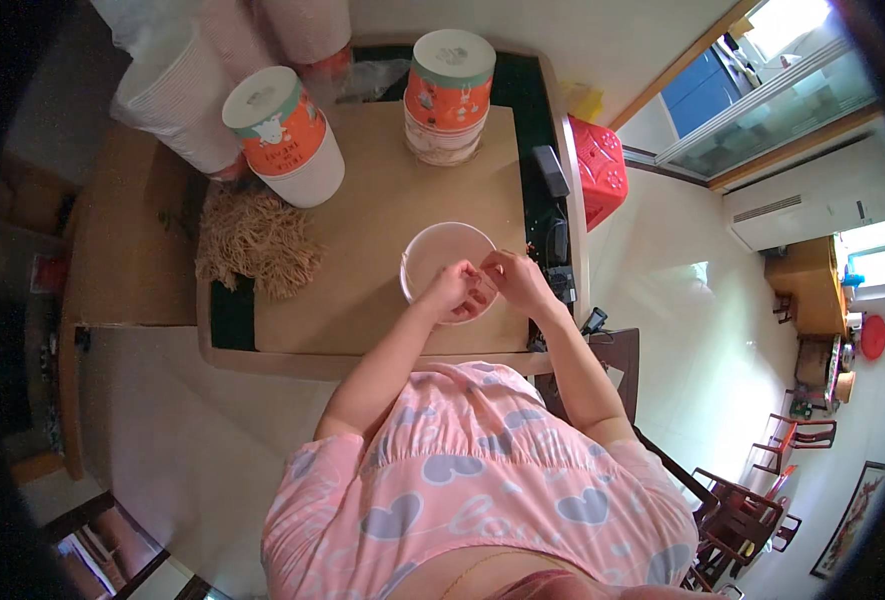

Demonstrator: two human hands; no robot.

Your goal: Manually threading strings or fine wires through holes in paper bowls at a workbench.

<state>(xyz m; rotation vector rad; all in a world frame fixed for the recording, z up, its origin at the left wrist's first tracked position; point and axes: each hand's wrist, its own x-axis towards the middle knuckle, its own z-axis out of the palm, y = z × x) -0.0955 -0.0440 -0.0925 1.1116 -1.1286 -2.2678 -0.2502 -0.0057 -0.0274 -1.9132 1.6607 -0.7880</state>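
A white paper bucket (pixel 424 250) stands mouth up on the cardboard sheet, close in front of me. Over its right half my left hand (pixel 454 290) has its fingers curled, with the tips drawn together. My right hand (pixel 514 280) is at the bucket's right rim, thumb and finger pinched close to the left hand's tips. Whatever is between the fingers is too small to make out. Left of the bucket lies a heap of beige cords (pixel 257 240). Beyond it, upside down, are an orange-and-green printed bucket (pixel 287 145) and a stack of similar buckets (pixel 449 100).
Tall stacks of white buckets in plastic wrap (pixel 177 95) stand at the far left. The cardboard sheet (pixel 362 260) covers most of the table. Black adapters (pixel 550 172) with cables line the right table edge, beside a red plastic stool (pixel 599 175).
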